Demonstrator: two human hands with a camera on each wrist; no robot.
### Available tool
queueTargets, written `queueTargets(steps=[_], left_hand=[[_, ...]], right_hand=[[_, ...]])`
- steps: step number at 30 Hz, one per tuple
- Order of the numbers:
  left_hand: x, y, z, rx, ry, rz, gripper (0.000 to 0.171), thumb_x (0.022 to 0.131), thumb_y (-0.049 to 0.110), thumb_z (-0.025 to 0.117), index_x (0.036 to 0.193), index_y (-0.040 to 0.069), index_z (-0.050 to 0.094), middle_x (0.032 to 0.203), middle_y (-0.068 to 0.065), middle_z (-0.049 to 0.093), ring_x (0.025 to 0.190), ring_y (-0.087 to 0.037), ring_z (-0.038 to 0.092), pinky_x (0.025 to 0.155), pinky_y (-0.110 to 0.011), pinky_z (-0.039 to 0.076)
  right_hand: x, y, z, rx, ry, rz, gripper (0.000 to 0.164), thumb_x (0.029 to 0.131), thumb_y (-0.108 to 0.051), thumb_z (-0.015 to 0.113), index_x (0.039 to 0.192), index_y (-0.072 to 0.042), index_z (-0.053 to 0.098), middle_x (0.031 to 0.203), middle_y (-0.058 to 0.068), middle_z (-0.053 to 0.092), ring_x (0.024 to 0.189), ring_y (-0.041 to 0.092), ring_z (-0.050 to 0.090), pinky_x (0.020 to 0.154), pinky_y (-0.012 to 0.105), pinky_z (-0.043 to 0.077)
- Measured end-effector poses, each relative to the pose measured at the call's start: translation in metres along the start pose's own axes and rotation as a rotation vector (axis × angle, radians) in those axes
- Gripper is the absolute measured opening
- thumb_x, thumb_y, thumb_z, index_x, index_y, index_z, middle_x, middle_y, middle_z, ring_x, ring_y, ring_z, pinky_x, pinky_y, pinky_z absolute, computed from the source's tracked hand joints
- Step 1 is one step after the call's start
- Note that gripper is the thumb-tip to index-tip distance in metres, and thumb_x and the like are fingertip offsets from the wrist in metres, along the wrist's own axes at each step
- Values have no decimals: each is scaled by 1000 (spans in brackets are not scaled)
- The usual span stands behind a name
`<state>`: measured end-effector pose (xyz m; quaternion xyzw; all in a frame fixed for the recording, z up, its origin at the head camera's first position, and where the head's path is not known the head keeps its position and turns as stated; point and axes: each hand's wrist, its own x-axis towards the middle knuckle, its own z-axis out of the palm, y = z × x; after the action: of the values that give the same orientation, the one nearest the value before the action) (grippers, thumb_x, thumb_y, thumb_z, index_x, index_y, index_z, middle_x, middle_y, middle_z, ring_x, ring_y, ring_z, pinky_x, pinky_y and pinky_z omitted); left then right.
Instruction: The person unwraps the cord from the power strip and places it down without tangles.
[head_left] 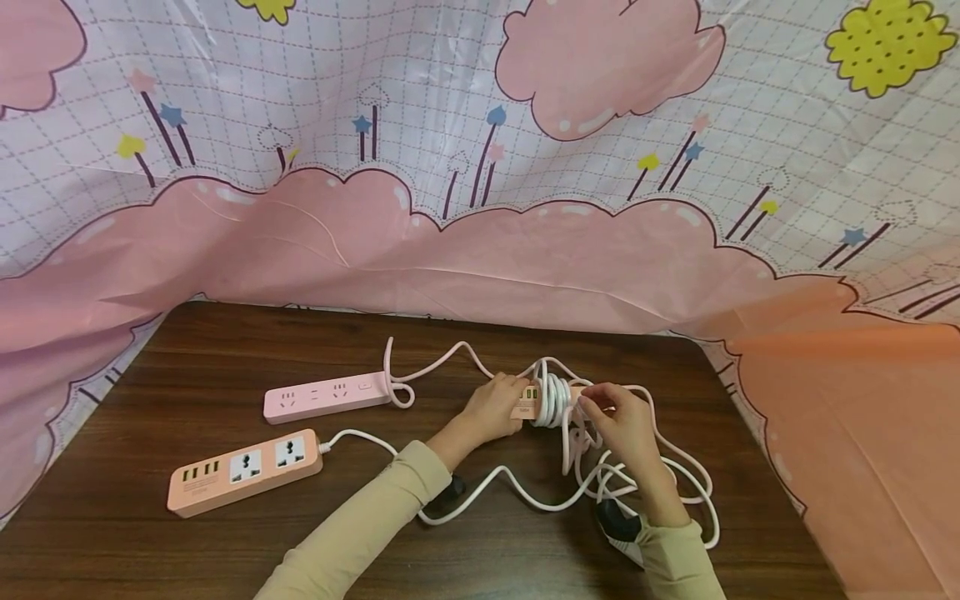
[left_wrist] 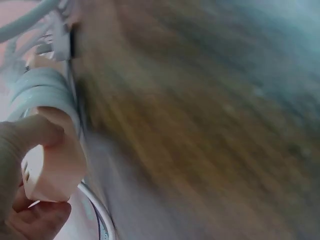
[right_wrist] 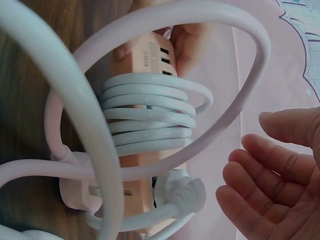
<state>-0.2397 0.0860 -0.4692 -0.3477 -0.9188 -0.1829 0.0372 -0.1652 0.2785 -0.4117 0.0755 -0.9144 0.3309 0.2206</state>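
My left hand (head_left: 491, 408) grips one end of a peach power strip (right_wrist: 145, 55), thumb on one face and fingers round the other side. In the left wrist view the strip's end (left_wrist: 57, 165) shows between thumb and fingers. White cord (right_wrist: 147, 112) is wound in several turns around the strip's middle. Beside the strip's other end is my right hand (right_wrist: 280, 185), its fingers loosely bent and holding nothing. A white plug (right_wrist: 185, 192) sits at that end of the strip. Next to it lies a pale pink plug (right_wrist: 80, 187) with its prongs showing, and a pink cord loops across the strip.
At the left of the table lie a pink power strip (head_left: 330, 398) and a second peach power strip (head_left: 247, 472). A white cord (head_left: 547, 507) runs from the latter to a loose tangle at the right. A patterned curtain (head_left: 480, 250) hangs behind the table.
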Motion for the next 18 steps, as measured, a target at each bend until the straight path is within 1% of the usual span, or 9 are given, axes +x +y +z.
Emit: queueTargets(steps=[2,5,7,10,12,14,18], left_hand=[[1,-1,-2,-70,9,-12,60,73,21,78,126,5,55,119,-10,59,106,-23,54,81,-36,50],[1,-4,-7,-196,43,-15,61,70,19,79,124,3,57,113,-11,62,99,-23,57,80,-34,49],[1,-6,-10,-295,73,-11,61,68,16,80,122,1,58,110,-11,64,95,-22,58,79,-33,48],[-2,-9,-16,-416,121,7,57,67,14,81,117,-1,60,106,-11,66,91,-21,60,78,-31,48],[-5,-12,-18,-470,150,16,55,66,14,82,115,-1,62,104,-11,67,88,-21,61,76,-29,48],[-9,-15,-19,-504,180,24,53,65,14,83,112,-1,63,101,-11,67,85,-22,61,73,-28,48],[-19,-22,-20,-549,229,13,52,65,16,84,110,-1,65,98,-11,68,82,-21,61,71,-27,48]], right_hand=[[0,0,-1,0,2,6,5,80,-1,69,84,0,69,75,8,67,67,14,60,58,18,49],[0,0,-3,4,-1,12,5,80,-1,69,85,1,69,75,8,67,67,14,60,58,19,48],[0,0,-4,5,1,11,5,81,-1,69,85,1,69,75,8,67,66,14,59,57,20,47],[0,-1,-5,-5,11,5,5,81,-2,70,85,0,69,75,8,67,65,12,58,56,21,46],[0,-2,-6,-13,22,-11,5,80,-2,70,85,0,69,75,8,68,65,12,59,56,22,46],[1,-3,-7,-16,33,-20,5,80,-1,71,84,0,69,75,8,68,64,12,58,56,22,46],[1,-6,-8,-18,46,-26,5,80,-1,71,84,0,69,76,8,68,65,13,58,56,24,46]])
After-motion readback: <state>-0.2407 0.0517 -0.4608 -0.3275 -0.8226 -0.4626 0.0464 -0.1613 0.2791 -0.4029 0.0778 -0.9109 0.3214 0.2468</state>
